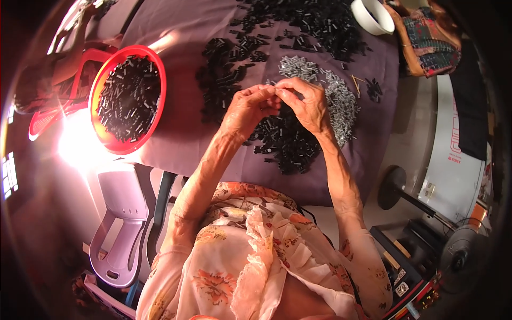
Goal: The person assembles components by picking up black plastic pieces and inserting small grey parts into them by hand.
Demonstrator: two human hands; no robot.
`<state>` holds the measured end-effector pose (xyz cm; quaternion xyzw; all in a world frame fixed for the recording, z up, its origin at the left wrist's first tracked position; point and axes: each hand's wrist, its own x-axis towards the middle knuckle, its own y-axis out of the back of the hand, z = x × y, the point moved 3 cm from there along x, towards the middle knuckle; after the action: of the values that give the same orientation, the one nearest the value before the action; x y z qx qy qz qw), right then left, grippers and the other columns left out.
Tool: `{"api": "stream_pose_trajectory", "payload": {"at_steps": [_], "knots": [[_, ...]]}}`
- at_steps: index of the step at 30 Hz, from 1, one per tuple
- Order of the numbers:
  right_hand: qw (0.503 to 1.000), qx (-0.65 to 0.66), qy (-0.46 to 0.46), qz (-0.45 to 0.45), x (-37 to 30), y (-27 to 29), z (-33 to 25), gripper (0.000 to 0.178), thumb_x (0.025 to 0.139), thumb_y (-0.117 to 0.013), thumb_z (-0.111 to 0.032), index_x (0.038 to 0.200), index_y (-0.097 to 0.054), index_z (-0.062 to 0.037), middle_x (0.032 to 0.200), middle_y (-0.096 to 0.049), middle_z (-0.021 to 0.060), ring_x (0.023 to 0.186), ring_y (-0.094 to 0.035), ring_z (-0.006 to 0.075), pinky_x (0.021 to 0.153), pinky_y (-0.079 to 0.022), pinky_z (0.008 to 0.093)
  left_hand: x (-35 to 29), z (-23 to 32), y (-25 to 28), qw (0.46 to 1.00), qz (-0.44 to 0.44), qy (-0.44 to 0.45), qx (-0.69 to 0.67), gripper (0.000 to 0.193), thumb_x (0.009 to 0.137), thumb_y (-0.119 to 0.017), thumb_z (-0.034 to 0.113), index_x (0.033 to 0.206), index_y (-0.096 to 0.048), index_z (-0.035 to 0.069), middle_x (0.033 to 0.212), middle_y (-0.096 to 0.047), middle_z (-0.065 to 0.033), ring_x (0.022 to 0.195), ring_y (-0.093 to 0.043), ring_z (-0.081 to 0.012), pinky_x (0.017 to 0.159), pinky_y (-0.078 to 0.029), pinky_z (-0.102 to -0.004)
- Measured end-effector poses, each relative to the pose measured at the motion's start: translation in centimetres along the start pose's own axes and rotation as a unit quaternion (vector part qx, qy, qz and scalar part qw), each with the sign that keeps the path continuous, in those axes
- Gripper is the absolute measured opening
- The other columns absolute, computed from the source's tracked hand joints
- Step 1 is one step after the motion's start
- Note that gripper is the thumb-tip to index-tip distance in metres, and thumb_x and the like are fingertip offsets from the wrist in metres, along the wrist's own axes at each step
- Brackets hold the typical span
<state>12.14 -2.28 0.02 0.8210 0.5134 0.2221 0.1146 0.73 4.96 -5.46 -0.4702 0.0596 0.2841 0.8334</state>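
Above the table my left hand (250,109) and my right hand (305,104) meet fingertip to fingertip. Both are closed in a pinch, and whatever lies between the fingers is too small to make out. Under and just beyond my right hand spreads a heap of small grey pieces (342,106). Nearer to me, below the hands, is a pile of small black pieces (290,146). Another black pile (216,80) lies to the left of my left hand, and a larger black heap (320,26) covers the far part of the table.
A red basin (161,101) full of black pieces stands at the left. A white bowl (380,24) sits at the far right corner of the purple tablecloth (170,122). Two thin sticks (356,85) lie beside the grey heap. A lilac plastic chair (121,192) stands at left.
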Motion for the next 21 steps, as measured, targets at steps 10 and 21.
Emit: {"api": "stream_pose_trajectory", "payload": {"at_steps": [10, 21], "knots": [[0.996, -0.044, -0.003, 0.083, 1.4, 3.5, 0.1, 0.006, 0.079, -0.059, -0.007, 0.083, -0.06, -0.0016, 0.073, -0.062, 0.0038, 0.064, -0.056, 0.0101, 0.059, -0.045, 0.0231, -1.0, 1.4, -0.7, 0.949, 0.078, -0.082, 0.293, 0.028, 0.084, -0.058, 0.025, 0.091, -0.062, -0.002, 0.074, -0.061, -0.0033, 0.067, -0.054, -0.0077, 0.063, -0.044, -0.0206], [0.996, -0.09, 0.014, 0.005, -0.8, 0.1, 3.2, 0.005, 0.074, -0.061, -0.004, 0.079, -0.058, -0.0027, 0.072, -0.06, 0.0074, 0.067, -0.059, 0.0192, 0.06, -0.046, 0.0286, -1.3, 6.3, 3.0, 0.664, 0.217, -0.327, 0.637, 0.009, 0.075, -0.061, 0.011, 0.08, -0.063, 0.004, 0.069, -0.056, -0.011, 0.065, -0.057, -0.0275, 0.059, -0.046, -0.0353]]}}
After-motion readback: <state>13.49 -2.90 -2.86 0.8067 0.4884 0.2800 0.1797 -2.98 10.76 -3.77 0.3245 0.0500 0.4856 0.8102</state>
